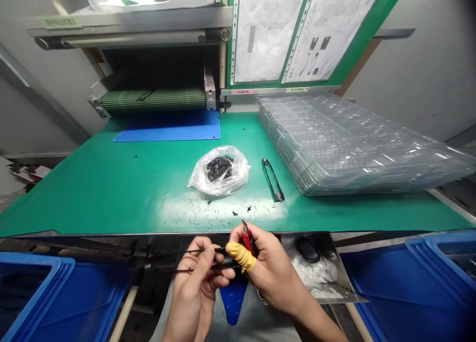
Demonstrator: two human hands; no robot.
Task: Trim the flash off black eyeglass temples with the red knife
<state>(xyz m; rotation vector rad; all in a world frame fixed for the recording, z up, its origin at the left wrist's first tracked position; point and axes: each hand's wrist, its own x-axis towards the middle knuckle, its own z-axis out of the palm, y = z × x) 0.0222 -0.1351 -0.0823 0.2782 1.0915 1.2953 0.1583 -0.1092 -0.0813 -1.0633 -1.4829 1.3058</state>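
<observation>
My left hand [195, 282] pinches a thin black plastic part [223, 258], whose long slender strands reach out to the left. My right hand [269, 267] grips small red-handled side cutters [247, 238], their tips close to that part. A yellow finger cot [238, 256] covers one finger of my right hand. Just beyond both hands, black plastic clippings [208, 210] lie scattered on the green mat [111, 198]. Farther off are a clear plastic bag of black parts [219, 171] and a single black elongated plastic frame [273, 179].
A tall stack of clear plastic blister trays [357, 143] fills the right of the mat. A blue mat [167, 131] lies at the back, below a green ribbed roller [152, 100]. Blue bins [59, 302] stand on the lower left, and another [390, 292] on the lower right.
</observation>
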